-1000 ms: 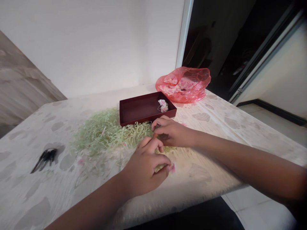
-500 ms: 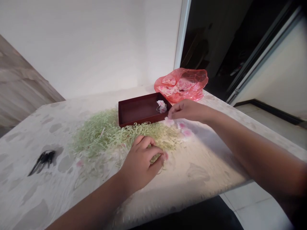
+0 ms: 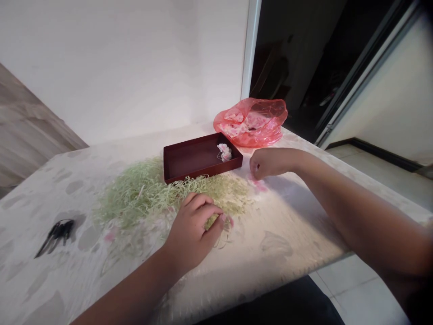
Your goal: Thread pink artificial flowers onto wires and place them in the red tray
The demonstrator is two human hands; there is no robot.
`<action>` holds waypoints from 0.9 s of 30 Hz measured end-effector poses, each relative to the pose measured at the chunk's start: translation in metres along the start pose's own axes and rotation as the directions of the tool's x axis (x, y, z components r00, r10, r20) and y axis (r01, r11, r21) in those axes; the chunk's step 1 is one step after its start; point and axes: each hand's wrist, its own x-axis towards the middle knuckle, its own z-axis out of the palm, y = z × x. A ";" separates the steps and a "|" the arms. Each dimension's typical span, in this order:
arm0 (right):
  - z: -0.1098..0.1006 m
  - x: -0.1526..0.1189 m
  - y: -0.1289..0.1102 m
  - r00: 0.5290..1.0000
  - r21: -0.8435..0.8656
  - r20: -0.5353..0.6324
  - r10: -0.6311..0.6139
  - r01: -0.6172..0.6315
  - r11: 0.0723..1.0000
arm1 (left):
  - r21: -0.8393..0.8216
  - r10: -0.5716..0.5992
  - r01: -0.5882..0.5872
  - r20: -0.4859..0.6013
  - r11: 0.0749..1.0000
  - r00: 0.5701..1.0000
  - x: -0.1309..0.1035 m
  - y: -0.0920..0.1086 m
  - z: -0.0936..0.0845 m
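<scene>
A dark red open box (image 3: 192, 159) lies on the table, with white-pink flowers (image 3: 224, 153) inside its right end. Green shredded filler (image 3: 142, 194) spreads along its left and front sides. In front of the box, my left hand (image 3: 198, 225) pinches a small pink flower (image 3: 230, 222) between thumb and forefinger. My right hand (image 3: 272, 162) is just right of the box, its fingers curled down over pink petals (image 3: 260, 185) on the tabletop; its fingertips are mostly hidden, and what they hold cannot be made out.
A translucent red plastic bag (image 3: 252, 124) with pink-white flowers stands behind the box's right corner. A bunch of keys (image 3: 57, 234) lies at the left on the patterned table (image 3: 270, 266). A white wall rises behind, beside a dark doorway.
My right hand has moved away from the box's right corner, slightly right, and its fingers have curled down onto the petals. My left hand keeps its pinch. The view has shifted slightly.
</scene>
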 end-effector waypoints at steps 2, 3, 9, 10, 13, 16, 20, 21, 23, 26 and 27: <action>-0.002 0.001 0.002 0.999 0.031 0.048 0.020 -0.021 0.999 | 0.006 0.001 -0.001 -0.006 1.000 1.000 0.000 0.000 0.000; -0.003 0.002 0.003 0.999 0.061 0.049 0.010 -0.013 0.998 | 0.009 0.000 0.000 -0.009 1.000 1.000 -0.001 0.000 -0.001; -0.010 0.000 0.003 0.972 0.471 -0.066 -0.227 0.231 0.852 | -0.012 -0.024 0.024 -0.027 1.000 0.999 -0.001 0.000 -0.002; -0.009 -0.001 0.001 0.960 0.530 -0.077 -0.269 0.268 0.805 | -0.023 -0.039 0.038 -0.044 0.999 0.998 -0.001 0.000 -0.002; -0.003 -0.001 -0.006 0.929 0.611 -0.104 -0.355 0.341 0.714 | -0.069 -0.074 0.066 -0.123 0.995 0.990 -0.003 0.000 -0.003; 0.007 0.000 -0.015 0.914 0.627 -0.126 -0.385 0.374 0.683 | -0.120 -0.108 0.085 -0.199 0.989 0.974 -0.005 -0.002 -0.002; 0.025 -0.002 -0.032 0.876 0.656 -0.141 -0.460 0.431 0.619 | -0.282 -0.264 0.196 -0.228 0.939 0.937 -0.006 -0.006 0.001; 0.030 -0.003 -0.037 0.863 0.664 -0.138 -0.487 0.445 0.600 | -0.332 -0.311 0.231 -0.212 0.915 0.927 -0.005 -0.007 0.002; 0.040 -0.006 -0.047 0.832 0.678 -0.142 -0.536 0.476 0.560 | -0.410 -0.381 0.286 -0.170 0.866 0.909 -0.003 -0.007 0.002; 0.052 -0.009 -0.058 0.805 0.689 -0.148 -0.574 0.500 0.524 | -0.439 -0.386 0.289 -0.147 0.851 0.911 0.001 -0.005 0.000; 0.055 -0.009 -0.060 0.804 0.690 -0.148 -0.575 0.501 0.523 | -0.430 -0.370 0.277 -0.149 0.859 0.917 0.002 -0.005 -0.001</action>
